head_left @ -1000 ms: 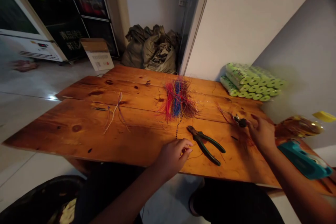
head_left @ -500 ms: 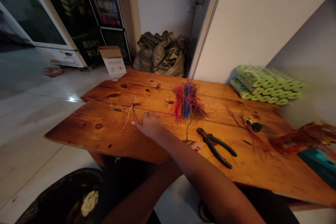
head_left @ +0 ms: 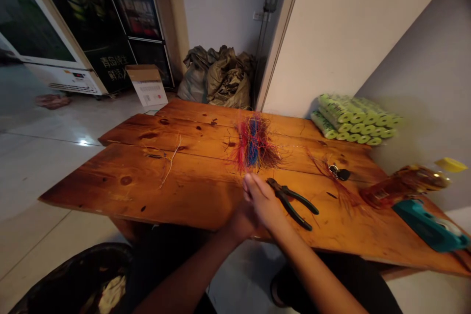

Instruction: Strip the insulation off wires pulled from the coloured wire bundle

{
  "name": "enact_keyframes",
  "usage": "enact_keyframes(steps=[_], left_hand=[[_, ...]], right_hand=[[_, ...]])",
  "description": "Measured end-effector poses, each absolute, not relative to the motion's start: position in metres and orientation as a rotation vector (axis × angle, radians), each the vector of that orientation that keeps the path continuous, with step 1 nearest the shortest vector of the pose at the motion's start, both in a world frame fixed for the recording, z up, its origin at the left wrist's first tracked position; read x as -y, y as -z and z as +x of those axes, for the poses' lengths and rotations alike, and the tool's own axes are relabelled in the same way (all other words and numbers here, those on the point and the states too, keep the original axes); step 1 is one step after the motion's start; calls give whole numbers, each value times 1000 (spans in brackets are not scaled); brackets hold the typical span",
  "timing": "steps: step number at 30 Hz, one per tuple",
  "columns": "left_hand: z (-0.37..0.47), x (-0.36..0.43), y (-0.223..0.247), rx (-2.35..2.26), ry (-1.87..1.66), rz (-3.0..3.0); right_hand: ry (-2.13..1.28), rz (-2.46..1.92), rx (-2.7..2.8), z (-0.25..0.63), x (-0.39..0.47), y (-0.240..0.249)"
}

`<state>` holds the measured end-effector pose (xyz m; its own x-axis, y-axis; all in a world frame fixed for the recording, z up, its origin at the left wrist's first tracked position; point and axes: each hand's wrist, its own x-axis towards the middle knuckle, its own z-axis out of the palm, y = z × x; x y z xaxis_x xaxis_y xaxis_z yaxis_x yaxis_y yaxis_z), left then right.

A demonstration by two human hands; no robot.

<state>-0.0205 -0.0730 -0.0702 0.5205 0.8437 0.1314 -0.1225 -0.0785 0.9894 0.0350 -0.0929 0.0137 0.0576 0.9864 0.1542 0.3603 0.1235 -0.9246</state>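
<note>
My right hand [head_left: 262,201] is closed, its fingers pinched together in front of the wire pile; whatever they hold is too small to make out. Touching it from the left and partly behind it is my left hand [head_left: 243,220], its fingers mostly hidden. A bundle of red, blue and brown thin wires [head_left: 253,142] lies just beyond the hands. Dark-handled pliers [head_left: 294,202] rest with their handles apart, right of my right hand. Some pale and dark loose wires [head_left: 170,162] lie on the left part of the wooden table [head_left: 91,176].
Reddish wires [head_left: 346,191], keys [head_left: 339,172], an amber bottle [head_left: 405,184] on its side and a teal dispenser [head_left: 429,225] lie at the right. Green rolls [head_left: 355,120] are stacked at the back right. A black bin [head_left: 40,284] stands at the lower left.
My right hand has moved right, from beside the loose wires to my left hand, and its fingers have closed. One dark strand near the pale wires is gone. The view has shifted slightly right.
</note>
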Motion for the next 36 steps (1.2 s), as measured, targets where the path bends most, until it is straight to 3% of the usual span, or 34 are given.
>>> enact_keyframes(steps=[7,13,16,19,23,25,36], left_hand=[[-36,61,39,-507,-873,811],[-49,65,36,-317,-843,647],[-51,65,38,-394,-850,730],[-50,61,40,-515,-857,815],[-49,56,43,-655,-890,907],[-49,54,43,-709,-905,948],[-61,45,41,-697,-943,1039]], right_hand=[[-1849,-833,681,93,175,-7],[-2115,-554,411,68,197,40],[-2110,-631,466,59,193,45],[-1813,-1093,917,75,179,34],[-545,-1854,1523,127,153,27],[-185,-1920,1630,152,140,34],[203,-2269,1870,158,132,52]])
